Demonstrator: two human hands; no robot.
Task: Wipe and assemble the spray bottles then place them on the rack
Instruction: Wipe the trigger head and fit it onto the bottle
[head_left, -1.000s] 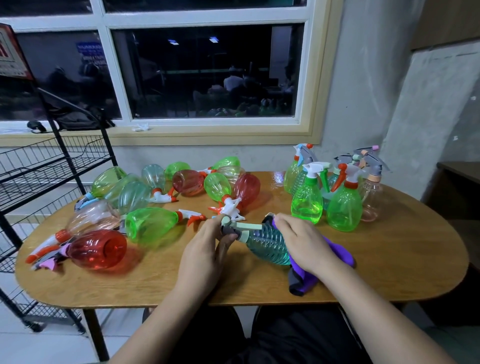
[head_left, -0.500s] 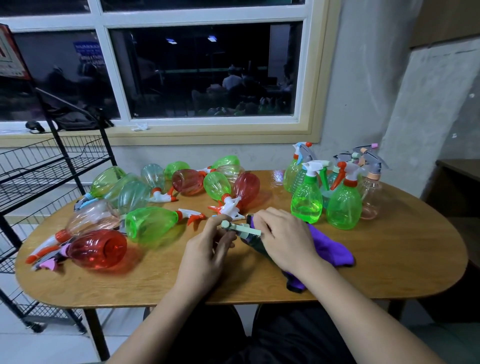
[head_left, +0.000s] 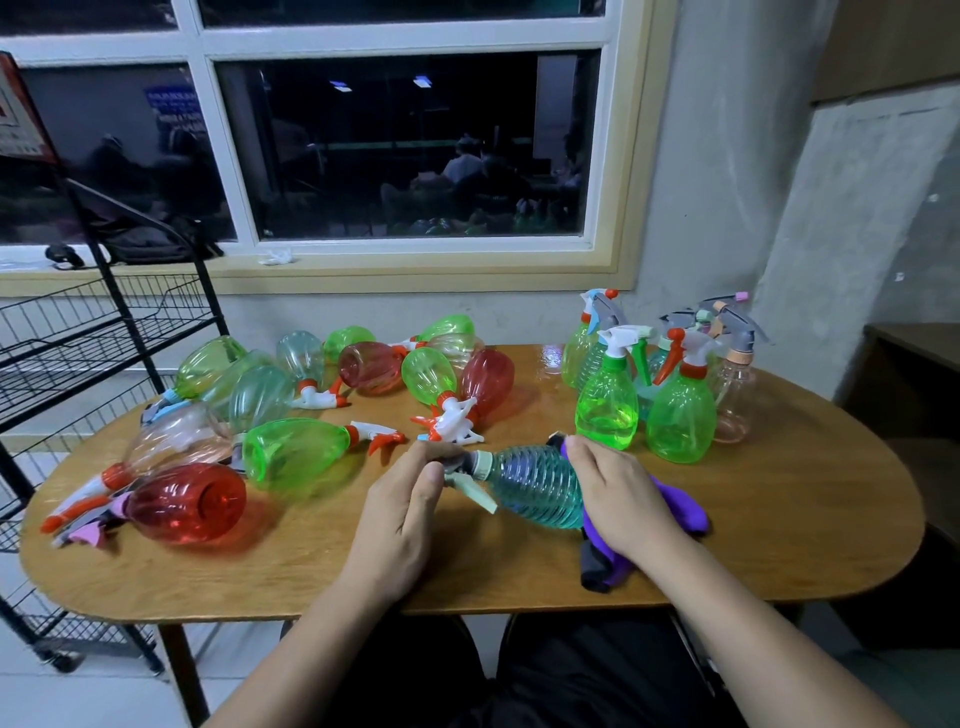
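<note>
- Our left hand (head_left: 400, 512) curls thumb and fingers round the spray head (head_left: 482, 464) of the teal bottle (head_left: 535, 486). The bottle lies on its side at the near middle of the wooden table (head_left: 779, 499). The nozzle end is lost inside the grip.
- Our right hand (head_left: 618, 493) curves over the bottle's wide end and holds a purple cloth (head_left: 680, 514) against it. The palm covers much of the cloth, and we cannot see how far the fingers wrap beneath.
- Upright bottles (head_left: 608, 410) crowd the table's far right, overlapping too closely for us to count.
- Bottles lying flat (head_left: 296, 452) sprawl across the left half, some half hidden behind others.
- The black wire rack (head_left: 78, 353) stands beside the table, cut off by the left edge.
</note>
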